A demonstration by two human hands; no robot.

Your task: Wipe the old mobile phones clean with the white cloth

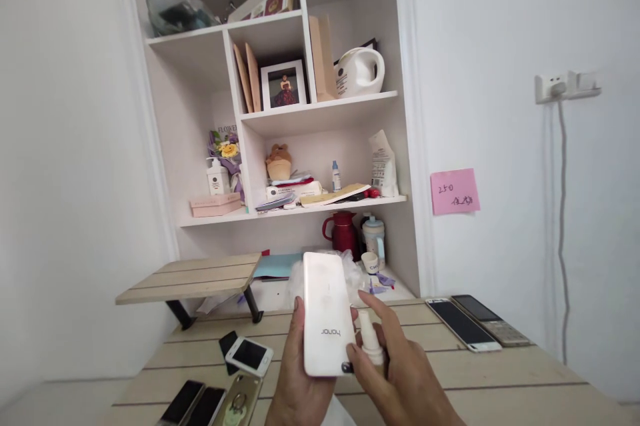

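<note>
White Honor smartphone [325,313] stands upright in my left hand [293,373], its glossy back facing my head camera and its logo upside down. My left hand is closed around it from behind, with the thumb along its left edge and the other fingers out of sight. It should handle as a light, stiff, thin slab, though its slick shell could slip and its body could crack if dropped, so the long edges seem the safest place to hold. My right hand [395,376] is closed around a small white pump spray bottle [371,346], just beside the phone's right edge. In the head view, a pale plank table [500,373] lies below my hands. A white phone [249,356] and a gold phone with a ring holder [239,399] lie to the left, and a white-framed black-screened phone [463,324] lies to the right, below white shelves [320,113].
</note>
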